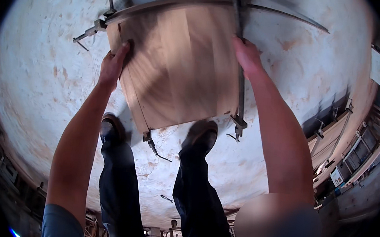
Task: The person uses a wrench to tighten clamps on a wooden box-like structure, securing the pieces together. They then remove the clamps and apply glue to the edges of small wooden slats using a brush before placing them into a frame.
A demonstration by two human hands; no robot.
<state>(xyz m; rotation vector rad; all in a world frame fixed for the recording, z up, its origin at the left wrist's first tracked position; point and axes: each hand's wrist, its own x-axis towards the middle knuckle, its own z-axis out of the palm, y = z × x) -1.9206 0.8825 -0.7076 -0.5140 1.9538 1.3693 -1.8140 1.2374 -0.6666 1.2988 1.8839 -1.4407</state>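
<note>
From afar I see the left hand [111,68] and right hand [248,59] grasping opposite edges of the flat, light-brown wooden panel [178,68] before the dark shoes [205,140], I judge for balance, the right perhaps also gripping the long, dark metal clamp bar [240,96]

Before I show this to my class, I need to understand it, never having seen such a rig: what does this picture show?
There is no machine, just a person. The one picture comes from a wide fisheye camera worn on the head, looking down, so straight edges bend. The bare left hand holds the left edge of a flat, light-brown wooden panel. The bare right hand is at its right edge, by a long, dark metal bar clamp; its exact grip is hidden. Below, two dark shoes stand on a whitish, brown-stained floor.
</note>
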